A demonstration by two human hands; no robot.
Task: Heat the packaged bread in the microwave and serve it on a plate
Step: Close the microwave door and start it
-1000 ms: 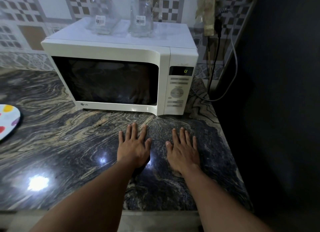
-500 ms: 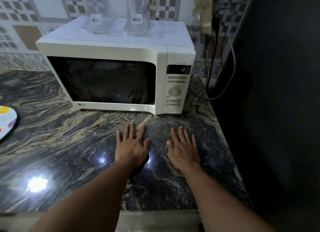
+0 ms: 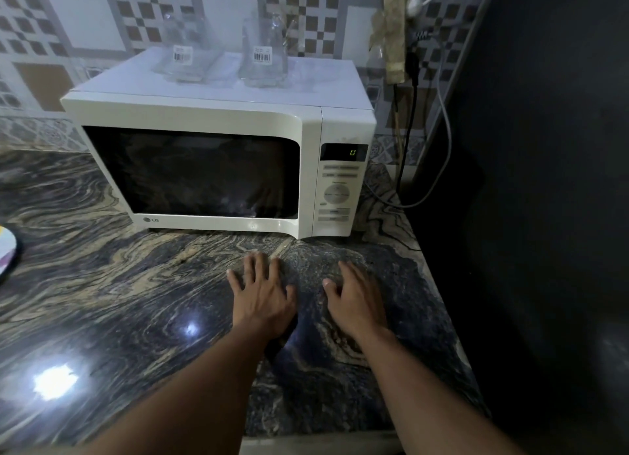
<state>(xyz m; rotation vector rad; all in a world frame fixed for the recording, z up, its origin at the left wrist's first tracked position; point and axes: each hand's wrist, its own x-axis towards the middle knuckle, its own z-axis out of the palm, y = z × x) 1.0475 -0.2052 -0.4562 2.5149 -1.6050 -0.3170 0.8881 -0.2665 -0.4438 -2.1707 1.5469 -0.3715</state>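
Both hands empty on the tabletop, microwave shut just ahead of them

The microwave (image 3: 218, 162) stands straight ahead of both hands, its long side across the view, door closed and its display (image 3: 343, 152) lit at the right end. The packaged bread is not visible anywhere; through the dark door glass I cannot tell whether it sits inside. The plate (image 3: 8, 253) shows only as a coloured rim at the far left edge, well apart from the hands and nearer the left one. The left hand (image 3: 262, 298) lies palm down on the marbled tabletop (image 3: 102, 301), fingers spread, its grip released. The right hand (image 3: 354, 301) rests beside it, fingers loosely curled, grasping nothing, and sits nearer the control panel (image 3: 337, 196).
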